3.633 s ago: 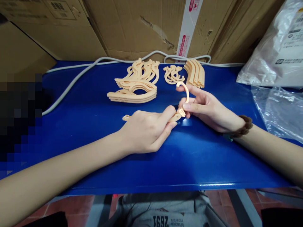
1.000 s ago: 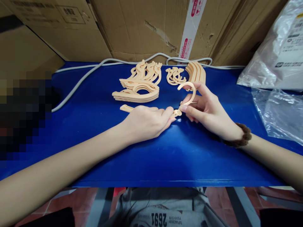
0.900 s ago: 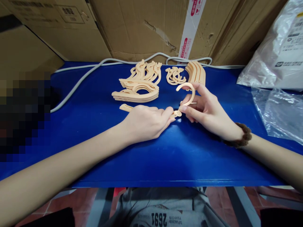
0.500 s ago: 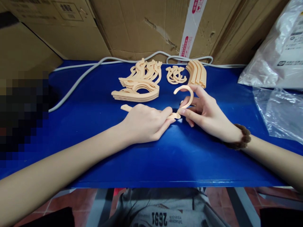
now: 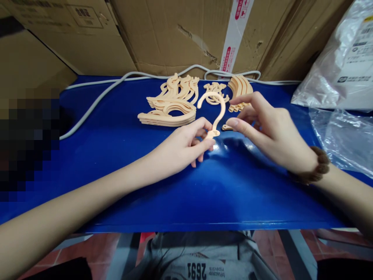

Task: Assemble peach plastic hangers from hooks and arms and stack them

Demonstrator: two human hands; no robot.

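1. The beige, curved, plastic-looking hook (image 5: 223,109) is above the glossy blue worktop (image 5: 204,202).
2. The left hand (image 5: 188,144) is pinching its base.
3. The right hand (image 5: 269,130), fingers loosely spread, is beside a flat beige piece (image 5: 226,127); contact I cannot tell.

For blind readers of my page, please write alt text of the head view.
The left hand holds a beige hook upright over a blue table; the right hand, beside it, has thumb and forefinger apart. Beige curved pieces lie piled behind.
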